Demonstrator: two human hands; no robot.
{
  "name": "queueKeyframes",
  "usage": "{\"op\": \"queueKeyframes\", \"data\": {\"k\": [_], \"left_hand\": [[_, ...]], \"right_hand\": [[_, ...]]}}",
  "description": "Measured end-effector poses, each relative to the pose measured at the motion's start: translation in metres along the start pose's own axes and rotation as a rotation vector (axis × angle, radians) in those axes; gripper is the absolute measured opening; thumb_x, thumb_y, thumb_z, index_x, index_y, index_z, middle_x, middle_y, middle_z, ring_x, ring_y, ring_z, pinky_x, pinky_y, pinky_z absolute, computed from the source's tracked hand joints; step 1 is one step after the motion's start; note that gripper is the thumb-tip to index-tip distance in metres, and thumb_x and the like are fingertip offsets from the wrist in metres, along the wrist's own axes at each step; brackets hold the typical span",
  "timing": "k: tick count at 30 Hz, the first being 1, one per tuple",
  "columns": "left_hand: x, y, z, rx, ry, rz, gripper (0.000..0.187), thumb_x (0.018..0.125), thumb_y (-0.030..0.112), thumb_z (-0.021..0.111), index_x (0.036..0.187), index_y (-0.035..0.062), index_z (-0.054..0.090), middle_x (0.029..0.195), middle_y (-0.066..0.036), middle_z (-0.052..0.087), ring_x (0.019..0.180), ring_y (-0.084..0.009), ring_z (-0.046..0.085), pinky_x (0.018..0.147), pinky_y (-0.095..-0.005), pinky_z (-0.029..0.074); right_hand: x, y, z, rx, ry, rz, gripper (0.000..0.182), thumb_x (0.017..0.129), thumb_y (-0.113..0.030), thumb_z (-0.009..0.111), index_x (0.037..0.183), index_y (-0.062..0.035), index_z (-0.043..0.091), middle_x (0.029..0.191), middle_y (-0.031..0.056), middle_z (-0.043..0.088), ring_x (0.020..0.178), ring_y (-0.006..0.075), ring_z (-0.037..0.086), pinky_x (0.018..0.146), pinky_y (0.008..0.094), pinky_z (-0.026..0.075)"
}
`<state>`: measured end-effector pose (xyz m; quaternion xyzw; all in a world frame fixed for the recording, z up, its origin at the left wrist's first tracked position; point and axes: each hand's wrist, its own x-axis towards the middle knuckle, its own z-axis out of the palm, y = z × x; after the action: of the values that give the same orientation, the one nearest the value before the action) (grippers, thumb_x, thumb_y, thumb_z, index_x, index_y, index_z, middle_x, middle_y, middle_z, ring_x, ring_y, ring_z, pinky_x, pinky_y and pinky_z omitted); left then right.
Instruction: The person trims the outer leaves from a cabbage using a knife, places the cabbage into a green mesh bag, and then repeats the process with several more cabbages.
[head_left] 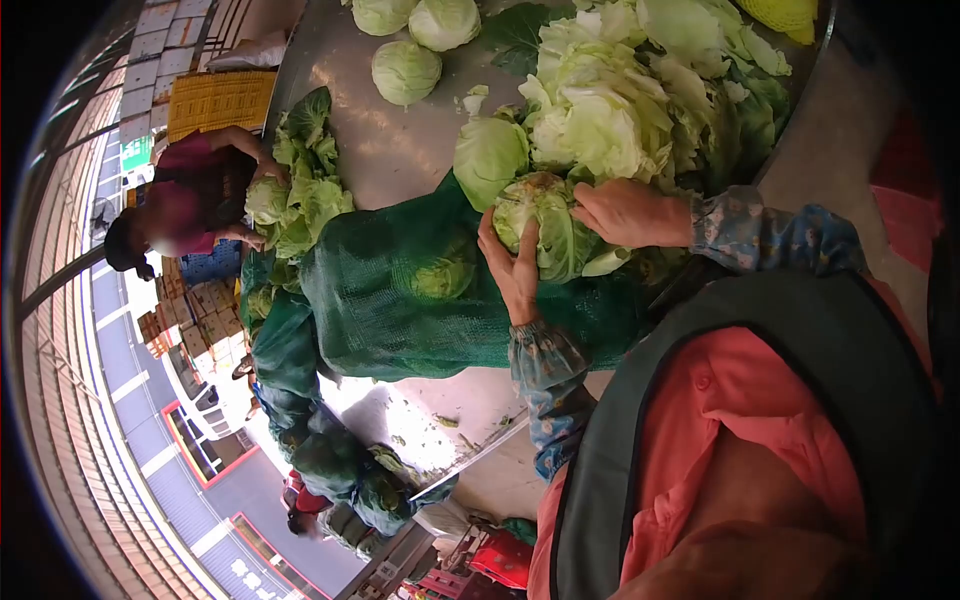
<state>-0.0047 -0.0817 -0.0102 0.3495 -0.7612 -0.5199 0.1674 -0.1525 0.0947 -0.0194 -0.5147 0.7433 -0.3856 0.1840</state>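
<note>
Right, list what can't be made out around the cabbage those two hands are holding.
Head view only:
- Cabbage: its far side is hidden by the left hand and right hand.
- Green net sack: contents blurred by mesh.
- Leaf pile: cut off by the top edge.
- Co-worker: blurred.

My metal table (400, 150) carries 3 loose cabbages (406, 71) at its far end, a big heap of trimmed leaves (640, 90) beside them, and a green net sack (400, 300) stuffed with cabbages across the middle. Leaf scraps (440, 425) lie on the near edge.
</note>
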Motion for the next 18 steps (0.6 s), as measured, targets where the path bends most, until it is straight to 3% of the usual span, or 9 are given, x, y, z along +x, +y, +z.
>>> {"op": "queueKeyframes", "data": {"k": [3,8,10,12,14,15,17,18], "left_hand": [[-0.003,0.008,0.007,0.165,0.012,0.125,0.067,0.086,0.029,0.077,0.140,0.0050,0.045,0.128,-0.022,0.046,0.117,-0.0377,0.049,0.101,-0.0431,0.040],[0.001,0.013,0.006,0.140,0.072,-0.028,0.068,0.088,0.037,0.073,0.141,0.0048,0.044,0.128,-0.023,0.047,0.115,-0.0387,0.051,0.100,-0.0443,0.041],[0.008,0.006,0.010,0.130,0.037,0.036,0.067,0.088,0.037,0.072,0.141,0.0049,0.045,0.128,-0.023,0.047,0.115,-0.0382,0.051,0.100,-0.0441,0.041],[0.005,0.000,0.004,0.157,0.040,0.065,0.066,0.088,0.035,0.073,0.140,0.0054,0.046,0.129,-0.022,0.047,0.117,-0.0370,0.051,0.100,-0.0431,0.041],[0.009,0.007,0.003,0.088,0.033,-0.033,0.067,0.088,0.035,0.073,0.141,0.0055,0.046,0.130,-0.022,0.046,0.118,-0.0361,0.050,0.102,-0.0428,0.040],[0.007,0.013,0.003,0.054,0.025,-0.085,0.067,0.088,0.035,0.073,0.141,0.0055,0.045,0.131,-0.022,0.046,0.119,-0.0356,0.050,0.102,-0.0427,0.040],[-0.002,0.022,0.003,0.129,-0.019,0.002,0.069,0.088,0.035,0.073,0.143,0.0059,0.043,0.132,-0.021,0.045,0.119,-0.0354,0.049,0.103,-0.0424,0.040],[-0.011,0.018,0.006,0.134,-0.006,0.074,0.068,0.089,0.034,0.073,0.144,0.0060,0.043,0.132,-0.021,0.045,0.119,-0.0353,0.050,0.103,-0.0426,0.040]], "right_hand": [[-0.015,0.000,0.003,-0.068,0.039,0.007,0.029,0.098,-0.025,0.057,0.087,0.0011,0.050,0.060,0.0209,0.057,0.058,0.0413,0.061,0.054,0.0495,0.047],[0.015,0.023,0.013,-0.094,0.010,-0.024,0.027,0.098,-0.024,0.058,0.091,0.0012,0.049,0.059,0.0201,0.055,0.060,0.0427,0.061,0.056,0.0504,0.047],[0.012,0.017,0.002,-0.133,-0.032,0.015,0.027,0.098,-0.024,0.058,0.092,0.0014,0.050,0.062,0.0210,0.056,0.063,0.0436,0.061,0.057,0.0507,0.048],[-0.011,0.011,-0.006,-0.142,-0.035,0.022,0.028,0.098,-0.025,0.057,0.089,0.0008,0.050,0.064,0.0196,0.058,0.061,0.0408,0.063,0.057,0.0494,0.049],[-0.014,0.023,-0.009,-0.159,-0.057,0.013,0.032,0.101,-0.028,0.052,0.091,0.0019,0.053,0.068,0.0205,0.059,0.060,0.0387,0.063,0.057,0.0488,0.049],[-0.005,0.032,0.000,-0.297,0.017,-0.040,0.032,0.101,-0.028,0.051,0.093,0.0025,0.054,0.068,0.0209,0.059,0.059,0.0375,0.063,0.056,0.0476,0.049],[0.036,0.067,0.034,-0.577,0.177,-0.161,0.034,0.102,-0.028,0.047,0.096,0.0036,0.056,0.070,0.0216,0.059,0.056,0.0351,0.062,0.054,0.0451,0.049],[0.051,0.098,0.051,-0.099,-0.051,-0.010,0.039,0.104,-0.033,0.044,0.100,0.0029,0.058,0.068,0.0167,0.058,0.052,0.0265,0.059,0.049,0.0406,0.047]]}}
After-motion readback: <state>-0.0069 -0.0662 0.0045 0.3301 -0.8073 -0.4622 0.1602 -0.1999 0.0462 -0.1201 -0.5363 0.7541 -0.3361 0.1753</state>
